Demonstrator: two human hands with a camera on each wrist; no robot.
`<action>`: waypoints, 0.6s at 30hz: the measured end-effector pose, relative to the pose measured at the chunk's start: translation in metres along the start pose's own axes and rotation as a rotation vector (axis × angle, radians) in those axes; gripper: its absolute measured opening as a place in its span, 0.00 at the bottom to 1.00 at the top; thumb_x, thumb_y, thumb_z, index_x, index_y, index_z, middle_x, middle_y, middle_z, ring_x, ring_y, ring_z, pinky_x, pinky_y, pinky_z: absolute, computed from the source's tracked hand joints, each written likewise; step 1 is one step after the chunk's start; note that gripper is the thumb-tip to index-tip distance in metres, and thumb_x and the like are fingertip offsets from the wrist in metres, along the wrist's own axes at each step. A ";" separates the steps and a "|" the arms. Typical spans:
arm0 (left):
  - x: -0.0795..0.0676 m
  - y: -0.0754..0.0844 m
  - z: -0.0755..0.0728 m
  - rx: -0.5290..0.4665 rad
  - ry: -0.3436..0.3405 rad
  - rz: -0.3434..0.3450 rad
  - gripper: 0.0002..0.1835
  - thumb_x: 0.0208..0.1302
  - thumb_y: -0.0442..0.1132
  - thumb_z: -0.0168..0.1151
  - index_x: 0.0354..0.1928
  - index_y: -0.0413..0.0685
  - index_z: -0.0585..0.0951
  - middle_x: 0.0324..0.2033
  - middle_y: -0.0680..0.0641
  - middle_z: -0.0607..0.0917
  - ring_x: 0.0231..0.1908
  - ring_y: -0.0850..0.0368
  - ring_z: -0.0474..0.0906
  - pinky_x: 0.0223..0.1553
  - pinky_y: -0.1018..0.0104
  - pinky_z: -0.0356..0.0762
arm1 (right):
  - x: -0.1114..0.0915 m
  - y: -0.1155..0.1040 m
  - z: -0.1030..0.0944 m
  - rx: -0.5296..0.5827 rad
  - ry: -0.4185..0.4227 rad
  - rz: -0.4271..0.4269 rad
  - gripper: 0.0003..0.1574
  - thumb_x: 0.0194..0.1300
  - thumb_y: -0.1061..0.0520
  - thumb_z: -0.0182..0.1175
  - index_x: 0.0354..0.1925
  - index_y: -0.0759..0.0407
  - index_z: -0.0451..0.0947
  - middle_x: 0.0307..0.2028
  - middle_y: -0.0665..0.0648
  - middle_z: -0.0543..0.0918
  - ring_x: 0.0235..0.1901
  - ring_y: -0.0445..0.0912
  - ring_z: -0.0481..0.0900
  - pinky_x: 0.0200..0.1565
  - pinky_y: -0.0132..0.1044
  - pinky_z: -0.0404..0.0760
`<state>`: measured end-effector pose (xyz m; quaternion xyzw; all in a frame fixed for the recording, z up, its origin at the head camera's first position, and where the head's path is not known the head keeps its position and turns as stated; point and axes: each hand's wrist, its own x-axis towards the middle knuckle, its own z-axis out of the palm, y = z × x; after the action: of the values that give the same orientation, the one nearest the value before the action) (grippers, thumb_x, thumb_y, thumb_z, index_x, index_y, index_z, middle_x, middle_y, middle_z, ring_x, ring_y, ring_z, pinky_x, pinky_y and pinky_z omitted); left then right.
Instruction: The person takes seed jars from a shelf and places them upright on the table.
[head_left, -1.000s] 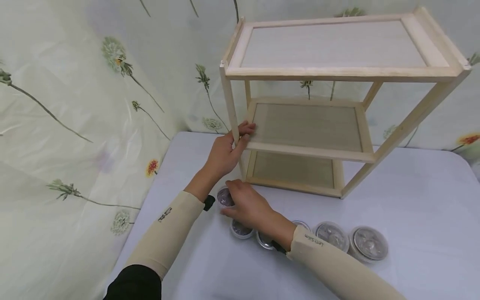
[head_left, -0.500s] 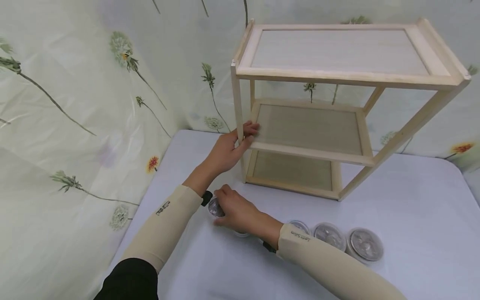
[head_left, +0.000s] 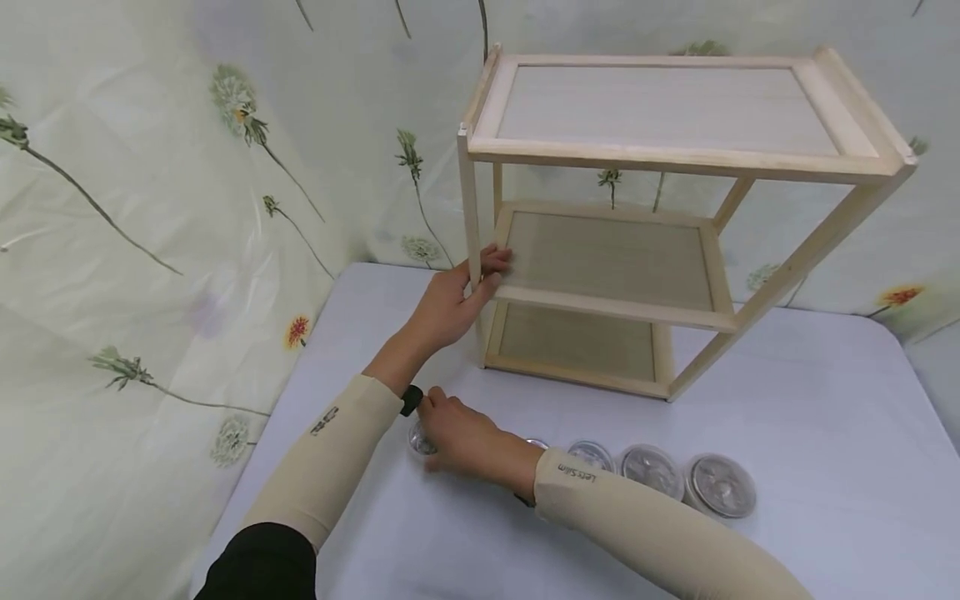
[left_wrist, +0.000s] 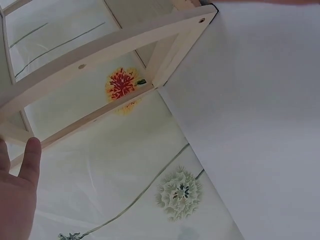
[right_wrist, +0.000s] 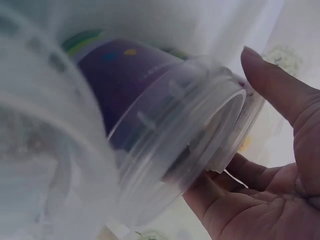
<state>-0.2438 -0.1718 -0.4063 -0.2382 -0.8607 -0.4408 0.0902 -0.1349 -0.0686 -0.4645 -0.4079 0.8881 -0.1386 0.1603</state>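
Observation:
My left hand (head_left: 446, 308) grips the left front post of a wooden three-tier shelf (head_left: 611, 312), with fingertips over the middle tier's edge and the thumb in front. My right hand (head_left: 461, 437) holds a small clear-lidded jar (head_left: 422, 439) at the left end of a row on the table. In the right wrist view, my thumb and fingers spread around clear plastic rims; a jar with a purple label (right_wrist: 135, 82) fills the middle, partly covering what the hand holds. The left wrist view has only part of my left hand (left_wrist: 17, 200) beside the frame (left_wrist: 82, 65).
Several lidded jars stand to the right of my right hand, among them a nearer one (head_left: 592, 455), a wider one (head_left: 652, 472) and the rightmost (head_left: 722, 486). My right forearm hides part of the row. A flower-printed sheet (head_left: 150, 333) hangs behind the white-covered table (head_left: 810, 392).
My right hand has carried the jar left and toward me, away from the shelf's front left foot. My left hand keeps its hold on the post. The head view has shifted slightly.

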 end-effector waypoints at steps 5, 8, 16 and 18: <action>0.000 0.000 0.000 0.006 -0.003 -0.005 0.19 0.84 0.50 0.49 0.64 0.52 0.81 0.71 0.61 0.75 0.74 0.69 0.61 0.69 0.62 0.68 | 0.000 -0.001 0.002 -0.004 0.001 -0.012 0.45 0.59 0.48 0.79 0.65 0.62 0.68 0.48 0.55 0.76 0.36 0.45 0.81 0.36 0.34 0.81; -0.001 0.001 0.001 0.002 -0.006 -0.010 0.19 0.84 0.50 0.49 0.65 0.53 0.81 0.72 0.62 0.74 0.74 0.69 0.62 0.69 0.61 0.69 | 0.000 -0.001 0.003 -0.018 -0.002 -0.018 0.43 0.60 0.47 0.78 0.65 0.61 0.69 0.48 0.53 0.77 0.31 0.43 0.80 0.34 0.34 0.80; -0.001 0.001 0.002 -0.020 0.015 -0.016 0.18 0.84 0.49 0.50 0.64 0.52 0.82 0.71 0.62 0.75 0.73 0.70 0.62 0.68 0.60 0.70 | -0.002 -0.006 0.003 -0.135 -0.033 -0.021 0.49 0.56 0.45 0.81 0.67 0.60 0.71 0.48 0.53 0.78 0.32 0.43 0.81 0.35 0.36 0.82; -0.001 0.000 0.003 -0.019 0.019 -0.015 0.18 0.84 0.50 0.50 0.64 0.53 0.82 0.71 0.63 0.74 0.73 0.70 0.62 0.67 0.59 0.71 | -0.005 -0.006 0.001 -0.181 -0.041 -0.003 0.54 0.53 0.40 0.82 0.69 0.59 0.69 0.51 0.53 0.79 0.39 0.46 0.84 0.44 0.41 0.85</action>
<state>-0.2429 -0.1696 -0.4085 -0.2281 -0.8574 -0.4518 0.0930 -0.1270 -0.0690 -0.4626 -0.4249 0.8928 -0.0498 0.1409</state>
